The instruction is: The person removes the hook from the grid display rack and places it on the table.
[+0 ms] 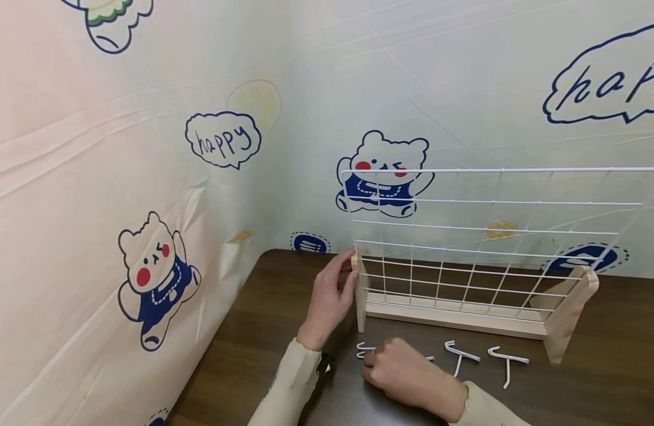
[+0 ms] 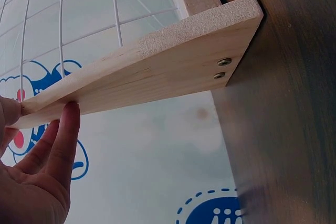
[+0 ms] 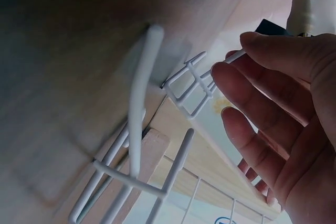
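A white wire grid rack (image 1: 465, 275) with wooden ends stands on the table. My left hand (image 1: 329, 299) grips the upper part of its left wooden side panel (image 2: 173, 61), with fingertips against the outer face. In front of the rack, my right hand (image 1: 407, 373) pinches the thin stem of a white wire hook (image 3: 197, 82) between thumb and forefinger. In the head view that hand partly covers the hook, whose curled ends show at its left. To the right lie two more white hooks, one nearer (image 1: 461, 354) and one farther (image 1: 508, 361).
The dark wooden table (image 1: 236, 349) ends at a patterned cloth (image 1: 274, 195) behind and on the left. Low down, a wooden crossbar (image 1: 455, 319) joins the rack's left end to its right side panel (image 1: 569, 316).
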A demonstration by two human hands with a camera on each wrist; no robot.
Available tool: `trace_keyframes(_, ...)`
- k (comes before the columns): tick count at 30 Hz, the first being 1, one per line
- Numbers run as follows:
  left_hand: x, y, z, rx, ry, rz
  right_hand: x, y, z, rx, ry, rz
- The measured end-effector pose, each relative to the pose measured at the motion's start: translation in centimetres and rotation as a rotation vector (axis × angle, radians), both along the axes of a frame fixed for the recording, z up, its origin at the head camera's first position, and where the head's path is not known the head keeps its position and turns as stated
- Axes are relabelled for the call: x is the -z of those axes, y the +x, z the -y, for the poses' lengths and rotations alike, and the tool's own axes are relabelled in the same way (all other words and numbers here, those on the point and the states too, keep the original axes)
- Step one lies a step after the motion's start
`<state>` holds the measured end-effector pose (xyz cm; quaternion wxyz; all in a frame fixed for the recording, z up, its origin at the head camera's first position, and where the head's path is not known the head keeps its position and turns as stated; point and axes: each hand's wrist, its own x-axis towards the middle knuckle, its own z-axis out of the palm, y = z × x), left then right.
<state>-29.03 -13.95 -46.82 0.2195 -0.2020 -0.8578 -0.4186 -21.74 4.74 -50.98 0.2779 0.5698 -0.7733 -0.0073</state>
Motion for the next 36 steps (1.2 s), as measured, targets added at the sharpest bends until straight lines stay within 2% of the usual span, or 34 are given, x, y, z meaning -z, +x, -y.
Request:
trace_keyframes(19, -0.04, 0.11, -0.06, -0.011, -0.007, 0.0, 0.2, 0.6, 0.2, 0.012, 0.034, -0.045)
trace_keyframes(25, -0.02, 0.07, -0.07, -0.008, -0.009, -0.016, 0.34, 0.65, 0.21, 0.013, 0.043, -0.033)
trace_keyframes(36, 0.04, -0.03, -0.03, -0.018, -0.018, -0.002, 0.27, 0.76, 0.25, 0.013, 0.064, -0.016)
